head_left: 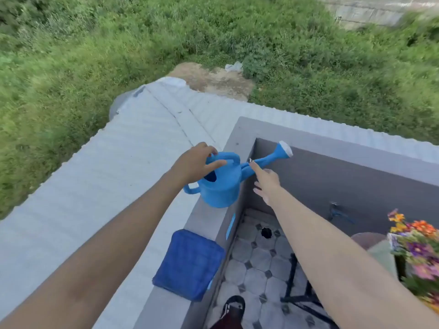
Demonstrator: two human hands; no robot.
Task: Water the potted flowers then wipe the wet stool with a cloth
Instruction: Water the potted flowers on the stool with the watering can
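A blue watering can [222,186] stands on top of the grey balcony wall [206,222], its white-tipped spout pointing right over the balcony. My left hand [194,162] hovers over the can's top handle, fingers spread and loosely bent, holding nothing. With straight fingers, my right hand [266,180] reaches toward the spout's base, a fingertip at or just short of it. A folded blue cloth [188,264] lies on the wall nearer me. Potted flowers [420,252] in orange, purple and pink sit at the right edge on a stool [367,239] that is mostly hidden.
Beyond the wall lies a corrugated grey roof [107,186], then tall grass far below. The balcony floor [259,262] is tiled, with a drain hole and black metal stool legs [294,281]. My sandalled foot [234,307] shows at the bottom. A tap [333,206] sticks out of the inner wall.
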